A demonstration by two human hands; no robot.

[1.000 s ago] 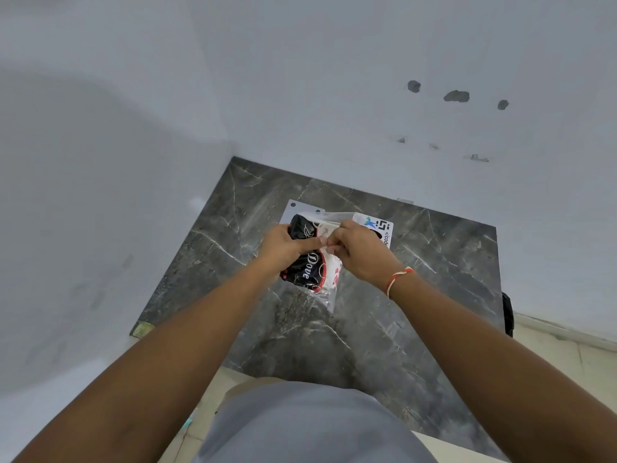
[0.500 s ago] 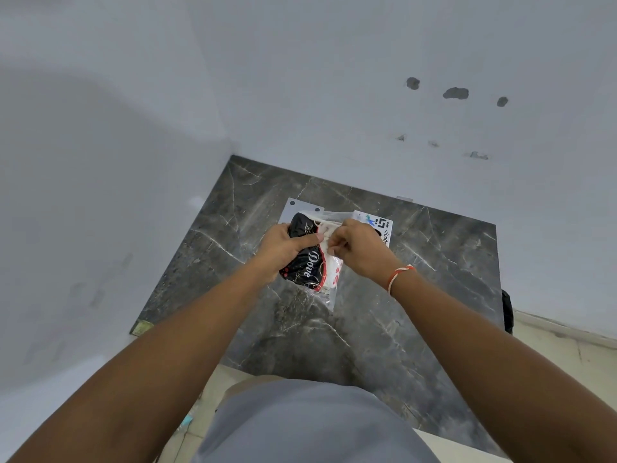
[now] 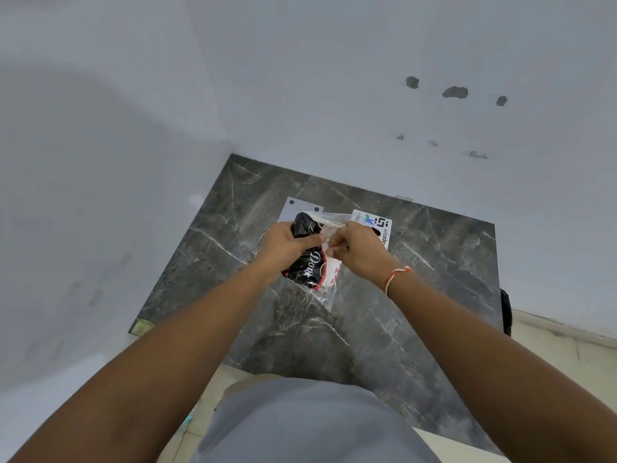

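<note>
Clear glossy crinkled plastic bag (image 3: 329, 295), shiny black printed packet (image 3: 305, 269) inside, polished dark veined marble slab (image 3: 434, 262), matt white printed card (image 3: 379, 225) near its far edge

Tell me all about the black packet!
The black packet looks like shiny, crinkly plastic, with curly white "Dove" lettering and a red edge. It sits tilted inside a clear plastic bag. The left hand grips it, and the right hand pinches the bag near its top. It's over the dark marble counter.
</note>
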